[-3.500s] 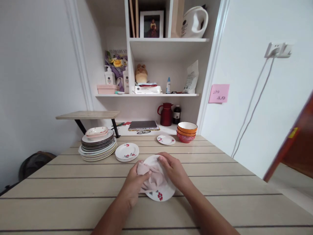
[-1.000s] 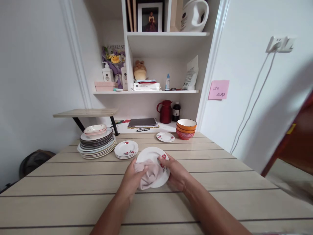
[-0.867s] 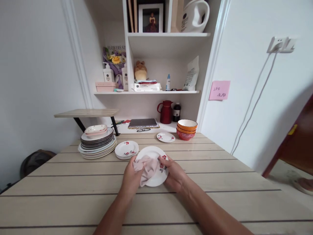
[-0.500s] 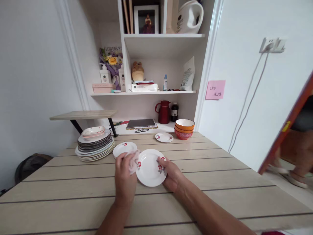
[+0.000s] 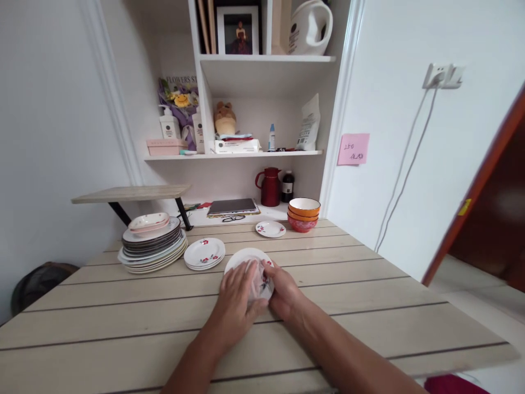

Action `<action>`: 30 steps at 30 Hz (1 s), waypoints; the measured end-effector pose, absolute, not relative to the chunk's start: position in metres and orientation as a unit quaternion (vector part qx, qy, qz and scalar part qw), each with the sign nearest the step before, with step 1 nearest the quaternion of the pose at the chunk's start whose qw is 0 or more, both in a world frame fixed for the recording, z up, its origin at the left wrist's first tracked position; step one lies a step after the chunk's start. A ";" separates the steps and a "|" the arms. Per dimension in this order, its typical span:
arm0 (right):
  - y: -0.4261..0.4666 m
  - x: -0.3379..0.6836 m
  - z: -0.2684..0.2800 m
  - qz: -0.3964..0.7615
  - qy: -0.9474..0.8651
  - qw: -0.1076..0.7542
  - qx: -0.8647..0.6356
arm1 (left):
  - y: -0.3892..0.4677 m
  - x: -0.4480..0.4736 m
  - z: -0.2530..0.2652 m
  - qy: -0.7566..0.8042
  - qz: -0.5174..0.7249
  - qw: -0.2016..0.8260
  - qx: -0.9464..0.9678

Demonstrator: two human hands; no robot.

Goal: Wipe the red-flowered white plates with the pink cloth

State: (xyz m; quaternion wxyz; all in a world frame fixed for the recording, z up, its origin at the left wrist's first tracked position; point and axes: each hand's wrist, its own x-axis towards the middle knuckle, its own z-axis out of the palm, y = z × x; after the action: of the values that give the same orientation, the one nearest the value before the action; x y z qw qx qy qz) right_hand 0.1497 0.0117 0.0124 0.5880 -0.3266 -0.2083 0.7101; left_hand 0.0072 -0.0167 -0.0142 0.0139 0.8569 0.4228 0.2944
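Observation:
A white plate [image 5: 245,256] with red flowers is in my right hand [image 5: 284,291], the thumb on its rim and the fingers out of sight beneath. My left hand [image 5: 234,298] lies over the plate and presses a thin, pale pinkish cloth [image 5: 256,280] against its face. Most of the plate's near side is covered by that hand. Just left of it, a short stack of matching flowered plates [image 5: 203,253] rests on the table. Farther back sits one more small flowered plate [image 5: 270,229], lying by itself.
At the left rises a tall stack of plates [image 5: 151,249] topped by oval dishes [image 5: 148,221], beside a small raised stand [image 5: 131,192]. Stacked orange and red bowls [image 5: 303,214] stand at the back right. Behind are a red jug [image 5: 270,187], a dark bottle [image 5: 287,187] and a laptop [image 5: 232,206].
My left hand has moved right with the cloth, from the plate's left edge onto its face. The view has shifted slightly, and the person's legs at the doorway are gone from sight.

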 end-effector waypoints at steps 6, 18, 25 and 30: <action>0.013 0.152 0.010 0.725 -0.209 0.581 -0.305 | -0.018 0.005 -0.016 0.418 0.304 0.068 0.854; 0.014 0.155 0.009 0.698 -0.226 0.591 -0.334 | -0.014 0.003 -0.007 0.394 0.350 -0.012 0.850; 0.011 0.150 0.008 0.696 -0.276 0.589 -0.304 | -0.017 0.012 0.006 0.492 0.297 -0.190 0.796; 0.016 0.153 0.007 0.699 -0.230 0.590 -0.332 | -0.016 0.011 0.007 0.556 0.267 -0.203 0.761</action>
State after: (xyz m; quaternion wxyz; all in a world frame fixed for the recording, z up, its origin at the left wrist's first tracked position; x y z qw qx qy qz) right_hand 0.1534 0.0162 0.0074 0.5905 -0.3321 -0.2299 0.6987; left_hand 0.0111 -0.0163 0.0071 -0.2026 0.7609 0.5557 0.2670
